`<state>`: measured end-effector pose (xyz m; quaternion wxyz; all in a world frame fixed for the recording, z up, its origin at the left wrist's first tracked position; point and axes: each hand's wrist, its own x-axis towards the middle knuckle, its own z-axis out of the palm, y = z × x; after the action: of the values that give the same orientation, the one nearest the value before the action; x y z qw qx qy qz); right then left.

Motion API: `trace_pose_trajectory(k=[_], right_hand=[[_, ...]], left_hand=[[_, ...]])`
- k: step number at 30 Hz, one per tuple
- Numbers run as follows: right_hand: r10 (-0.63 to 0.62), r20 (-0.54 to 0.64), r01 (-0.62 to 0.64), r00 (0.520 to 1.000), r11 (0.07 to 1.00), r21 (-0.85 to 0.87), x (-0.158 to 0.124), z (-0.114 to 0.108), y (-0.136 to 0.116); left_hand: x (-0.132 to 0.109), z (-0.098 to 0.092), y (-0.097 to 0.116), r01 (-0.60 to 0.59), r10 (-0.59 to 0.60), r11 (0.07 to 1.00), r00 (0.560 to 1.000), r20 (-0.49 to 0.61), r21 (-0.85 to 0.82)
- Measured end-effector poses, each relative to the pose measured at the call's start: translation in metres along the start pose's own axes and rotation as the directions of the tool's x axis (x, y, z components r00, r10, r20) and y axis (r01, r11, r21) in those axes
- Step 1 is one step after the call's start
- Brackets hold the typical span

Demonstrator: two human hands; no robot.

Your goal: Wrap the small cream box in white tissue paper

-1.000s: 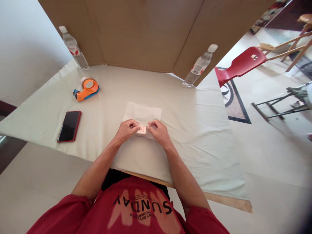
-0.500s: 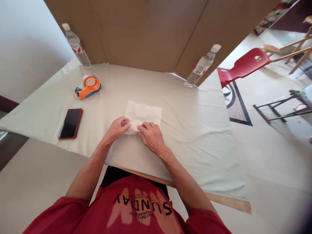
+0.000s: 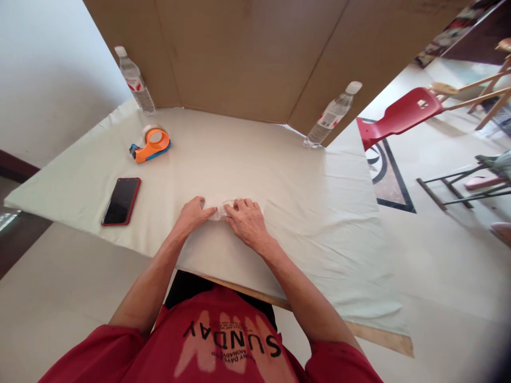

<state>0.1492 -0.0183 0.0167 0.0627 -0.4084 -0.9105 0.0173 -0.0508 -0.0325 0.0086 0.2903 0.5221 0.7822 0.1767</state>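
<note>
From here I see the left hand (image 3: pixel 194 215) and right hand (image 3: pixel 248 222) pinching, I think, crinkly white wrap (image 3: pixel 219 205), which could rip if tugged hard.

Widest room over the cloth (image 3: pixel 339 229) to the right; obstacles along the far side and left.

Sideways passage is allowed over the wrinkled stretch beyond the right hand (image 3: pixel 248 219). Straight ahead, open cloth is bounded by the cardboard panel (image 3: pixel 247 58), flanked by a left bottle (image 3: pixel 138 88) and a right bottle (image 3: pixel 330 118). Leftward, the way is obstructed by the phone (image 3: pixel 121 201) and, farther back, the tape dispenser (image 3: pixel 154 146); between phone and left hand (image 3: pixel 194 214), a strip is left open. The gap between both hands is spanned by the white sheet (image 3: pixel 217 211).
</note>
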Motion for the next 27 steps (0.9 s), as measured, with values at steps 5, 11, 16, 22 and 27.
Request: trace_pose_trajectory(k=[5,11,16,22,27], right_hand=[[-0.026,0.006,0.026,1.0,1.0,0.004,0.003,-0.002,0.001],[-0.036,-0.011,0.036,0.999,0.999,0.028,0.005,-0.003,0.005],[-0.04,0.005,0.04,0.999,0.999,0.035,0.006,-0.004,0.004],[-0.043,0.012,0.042,0.999,0.999,0.031,0.008,-0.004,0.004],[-0.051,0.016,0.051,0.999,0.998,0.021,0.01,-0.005,0.004]], left_hand=[[0.01,0.0,0.004,-0.048,0.055,0.995,0.995,0.079,-0.082],[0.01,0.001,0.007,-0.087,0.104,0.963,0.993,0.056,-0.255],[0.006,-0.002,0.014,0.014,0.013,0.968,0.994,0.108,-0.25],[0.014,0.008,0.017,0.013,0.005,0.983,0.995,0.101,-0.183],[0.014,0.017,0.02,-0.04,0.036,0.994,0.998,-0.043,-0.106]])
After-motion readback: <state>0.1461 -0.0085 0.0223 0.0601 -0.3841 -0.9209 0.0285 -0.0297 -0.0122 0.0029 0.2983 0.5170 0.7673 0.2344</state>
